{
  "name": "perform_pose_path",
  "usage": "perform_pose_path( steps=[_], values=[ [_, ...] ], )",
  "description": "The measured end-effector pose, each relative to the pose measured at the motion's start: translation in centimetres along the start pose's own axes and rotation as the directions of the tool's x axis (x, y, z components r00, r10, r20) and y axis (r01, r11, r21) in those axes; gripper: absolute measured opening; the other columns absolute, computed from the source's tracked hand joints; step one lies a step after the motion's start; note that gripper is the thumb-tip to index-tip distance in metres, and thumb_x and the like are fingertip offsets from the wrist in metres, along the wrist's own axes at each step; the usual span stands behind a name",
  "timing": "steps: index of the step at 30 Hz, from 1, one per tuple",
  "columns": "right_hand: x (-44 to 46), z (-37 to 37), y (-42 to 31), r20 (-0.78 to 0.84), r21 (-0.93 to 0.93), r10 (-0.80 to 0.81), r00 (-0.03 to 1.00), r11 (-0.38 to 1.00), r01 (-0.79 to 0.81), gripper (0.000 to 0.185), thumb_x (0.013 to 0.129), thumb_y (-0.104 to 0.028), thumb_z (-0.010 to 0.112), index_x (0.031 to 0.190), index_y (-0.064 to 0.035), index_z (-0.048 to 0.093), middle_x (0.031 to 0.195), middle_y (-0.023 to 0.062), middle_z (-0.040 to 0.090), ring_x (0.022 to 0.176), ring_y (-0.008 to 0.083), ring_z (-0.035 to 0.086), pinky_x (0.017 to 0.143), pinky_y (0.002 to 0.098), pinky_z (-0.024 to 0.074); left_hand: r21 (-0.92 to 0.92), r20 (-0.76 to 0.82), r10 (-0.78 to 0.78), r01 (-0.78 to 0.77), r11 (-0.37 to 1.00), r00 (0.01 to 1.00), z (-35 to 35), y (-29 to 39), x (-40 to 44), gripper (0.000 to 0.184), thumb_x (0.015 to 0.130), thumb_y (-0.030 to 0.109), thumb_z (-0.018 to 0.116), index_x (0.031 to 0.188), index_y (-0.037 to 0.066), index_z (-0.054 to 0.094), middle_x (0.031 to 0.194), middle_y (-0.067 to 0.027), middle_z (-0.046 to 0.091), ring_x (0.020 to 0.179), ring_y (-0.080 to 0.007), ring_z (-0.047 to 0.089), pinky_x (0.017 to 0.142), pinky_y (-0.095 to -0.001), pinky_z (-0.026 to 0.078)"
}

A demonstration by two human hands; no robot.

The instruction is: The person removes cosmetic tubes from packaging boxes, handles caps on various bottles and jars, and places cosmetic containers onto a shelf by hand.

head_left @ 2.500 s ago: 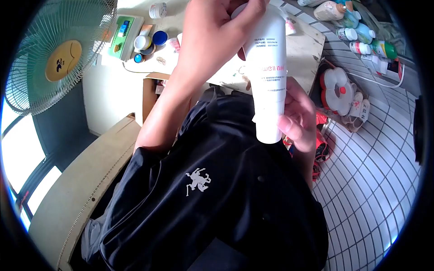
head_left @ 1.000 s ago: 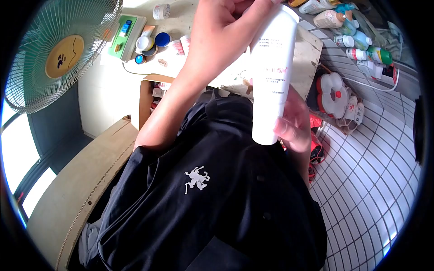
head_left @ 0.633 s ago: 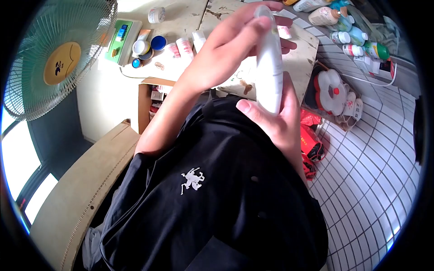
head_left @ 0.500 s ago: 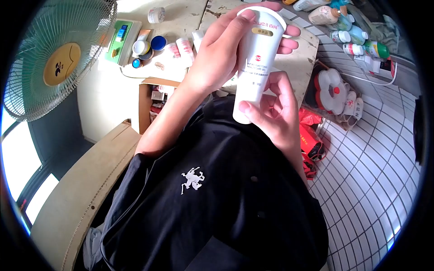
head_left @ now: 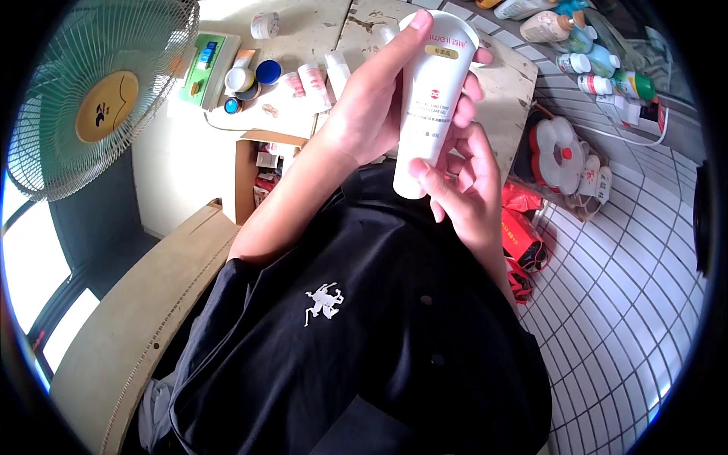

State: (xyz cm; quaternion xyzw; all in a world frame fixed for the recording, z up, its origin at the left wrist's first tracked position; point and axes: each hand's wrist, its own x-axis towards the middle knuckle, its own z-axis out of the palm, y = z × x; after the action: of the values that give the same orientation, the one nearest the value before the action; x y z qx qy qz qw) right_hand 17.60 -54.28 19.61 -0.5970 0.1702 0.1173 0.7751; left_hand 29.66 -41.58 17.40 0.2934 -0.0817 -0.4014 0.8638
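A white squeeze tube point(head_left: 434, 98) with pink lettering and a small gold label is held up over my chest, its wide crimped end away from me. My left hand point(head_left: 373, 106) wraps around the upper part, thumb on the front near the crimp, fingertips showing past the right edge. At the narrow cap end, the thumb of my right hand point(head_left: 472, 182) presses on the front while its other fingers curl beside and behind the tube. The back of the tube is out of sight. Beyond my left wrist, pink-and-white tubes point(head_left: 312, 85) stand on the worn table point(head_left: 303, 30).
A fan point(head_left: 102, 98) fills the upper left, near a green switch box point(head_left: 203, 68). Jars, including a blue lid point(head_left: 268, 72), share the table. Several bottles point(head_left: 599, 59) line the right ledge. A red-and-white flower-shaped tray point(head_left: 557, 152) and red bags point(head_left: 522, 231) sit at right.
The tube has risen slightly toward the table, and my left thumb sits a little higher at its crimped end. My right fingers have shifted around the cap end.
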Motion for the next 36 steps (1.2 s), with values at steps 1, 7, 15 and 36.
perform_pose_path(
  steps=[1,7,15,36],
  values=[
    [0.0,0.0,0.1,0.003,0.0,0.002,1.0,1.0,-0.002,0.045,0.089,-0.014,0.081,0.116,-0.0002,0.049,0.093,0.0081,0.066,0.078,0.0086,0.065,0.063,0.0218,0.0516,0.0,-0.003,0.001,-0.001,1.0,1.0,0.0,-0.1,0.1,0.077,0.108,0.059,0.031,0.134,-0.01,0.052,0.096,-0.0163,0.069,0.08,-0.0222,0.068,0.077,-0.0317,0.058],
    [0.2,0.1,0.5,-0.014,-0.015,-0.081,0.997,0.997,0.08,0.049,0.089,-0.015,0.082,0.12,0.0008,0.048,0.09,0.0075,0.066,0.073,0.0081,0.062,0.06,0.0212,0.049,-0.077,-0.1,-0.068,0.061,0.995,0.993,0.6,-0.5,0.4,0.081,0.104,0.068,0.031,0.119,-0.007,0.058,0.079,-0.0092,0.06,0.06,-0.018,0.056,0.057,-0.0288,0.05],
    [0.4,-0.4,1.0,0.006,-0.035,-0.116,0.993,0.993,0.116,0.044,0.089,-0.011,0.081,0.117,-0.0014,0.049,0.089,0.0057,0.064,0.072,0.0071,0.061,0.061,0.0217,0.0479,-0.102,-0.16,-0.065,0.049,0.994,0.985,1.3,-0.3,0.7,0.091,0.098,0.08,0.026,0.105,-0.005,0.057,0.065,-0.0084,0.052,0.046,-0.0164,0.047,0.044,-0.0294,0.043],
    [-0.3,-5.7,1.1,0.061,0.003,-0.118,0.991,0.993,0.118,0.041,0.089,-0.014,0.081,0.112,-0.0019,0.048,0.089,0.0064,0.062,0.065,0.006,0.058,0.047,0.02,0.0438,-0.016,-0.212,0.017,-0.02,1.0,0.977,2.9,-4.6,2.8,0.09,0.098,0.08,0.02,0.087,-0.001,0.059,0.059,-0.0112,0.055,0.044,-0.0215,0.05,0.044,-0.0329,0.047]
  ],
)
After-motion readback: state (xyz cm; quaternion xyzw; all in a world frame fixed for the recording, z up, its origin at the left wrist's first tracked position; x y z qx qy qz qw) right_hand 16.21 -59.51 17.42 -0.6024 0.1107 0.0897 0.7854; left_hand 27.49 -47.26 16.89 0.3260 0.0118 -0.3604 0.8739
